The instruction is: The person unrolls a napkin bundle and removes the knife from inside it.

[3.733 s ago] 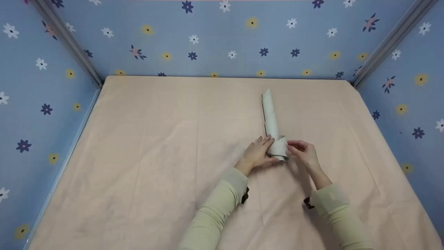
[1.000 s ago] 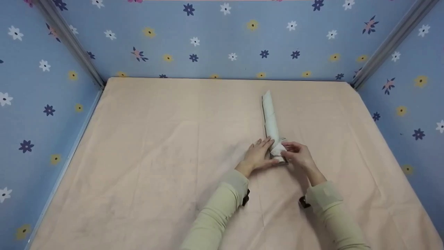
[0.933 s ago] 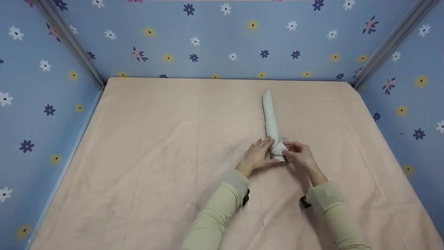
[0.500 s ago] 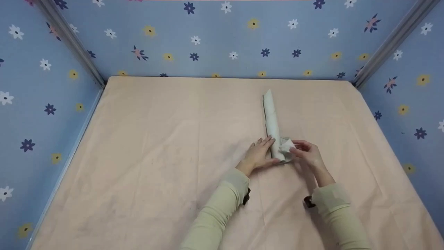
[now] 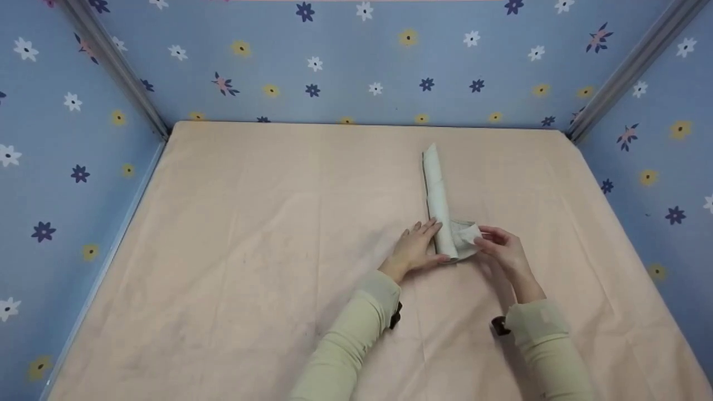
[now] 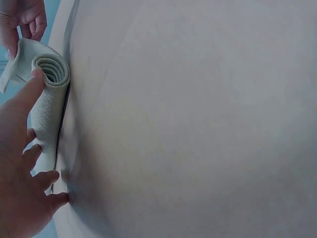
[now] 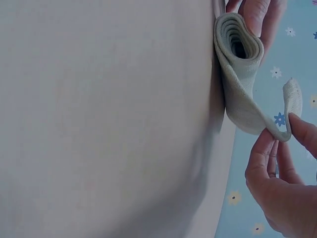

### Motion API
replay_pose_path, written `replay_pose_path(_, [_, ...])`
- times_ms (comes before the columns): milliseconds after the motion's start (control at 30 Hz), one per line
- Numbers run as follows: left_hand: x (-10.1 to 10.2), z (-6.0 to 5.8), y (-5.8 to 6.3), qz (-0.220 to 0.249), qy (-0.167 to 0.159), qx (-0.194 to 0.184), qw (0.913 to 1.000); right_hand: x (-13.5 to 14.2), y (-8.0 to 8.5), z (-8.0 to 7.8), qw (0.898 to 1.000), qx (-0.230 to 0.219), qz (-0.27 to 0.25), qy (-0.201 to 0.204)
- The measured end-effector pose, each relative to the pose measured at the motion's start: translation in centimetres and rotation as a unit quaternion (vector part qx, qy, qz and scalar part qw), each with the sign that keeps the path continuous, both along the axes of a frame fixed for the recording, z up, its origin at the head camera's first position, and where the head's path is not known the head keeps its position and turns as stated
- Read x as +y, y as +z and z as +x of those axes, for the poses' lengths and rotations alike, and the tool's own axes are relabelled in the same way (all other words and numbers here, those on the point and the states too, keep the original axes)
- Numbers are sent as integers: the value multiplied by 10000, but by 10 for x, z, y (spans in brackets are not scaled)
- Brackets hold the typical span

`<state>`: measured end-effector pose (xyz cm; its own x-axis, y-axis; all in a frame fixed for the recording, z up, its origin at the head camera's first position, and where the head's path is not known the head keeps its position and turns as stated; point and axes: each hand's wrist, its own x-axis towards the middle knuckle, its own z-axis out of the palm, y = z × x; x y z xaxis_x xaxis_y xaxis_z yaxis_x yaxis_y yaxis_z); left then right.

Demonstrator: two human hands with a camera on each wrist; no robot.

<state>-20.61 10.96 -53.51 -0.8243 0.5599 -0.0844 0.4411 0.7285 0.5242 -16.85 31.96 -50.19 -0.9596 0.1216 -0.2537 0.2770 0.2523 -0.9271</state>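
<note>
"where's the rolled cloth (image 5: 436,192)?"

"i see it right of the middle of the worktop (image 5: 250,234), pale green, lying lengthwise, its coiled end (image 6: 52,69) nearest the camera."

"and the hands?"

"the left hand (image 5: 413,249) rests against the roll, fingers spread apart, thumb at the coil. the right hand (image 5: 504,250) pinches the loose flap (image 5: 463,236) between thumb and fingers, just beside the roll."

"what print can you make out?"

"from here, white, yellow and navy flowers (image 5: 409,37) on the blue wall (image 5: 362,50)."
</note>
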Motion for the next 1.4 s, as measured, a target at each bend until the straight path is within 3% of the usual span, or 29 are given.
replay_pose_path(467, [1, 0, 0, -114, 9, 14, 9999, 19, -13, 4, 9986, 99, -519, -21])
replay_pose_path(700, [0, 0, -1, -117, 12, 11, 9999, 40, -46, -6, 9968, 193, -553, -543])
replay_pose_path(867, [0, 0, -1, -93, -2, 1, 10000, 53, -63, -11, 9935, 520, -659, -767])
replay_pose_path(1200, [0, 2, -1, -115, -27, 54, 9999, 63, -67, -11, 9792, 1310, -1336, -786])
replay_pose_path(1400, [0, 2, 0, -43, -14, 98, 9999, 58, -67, -13, 9810, 1594, -876, -681])
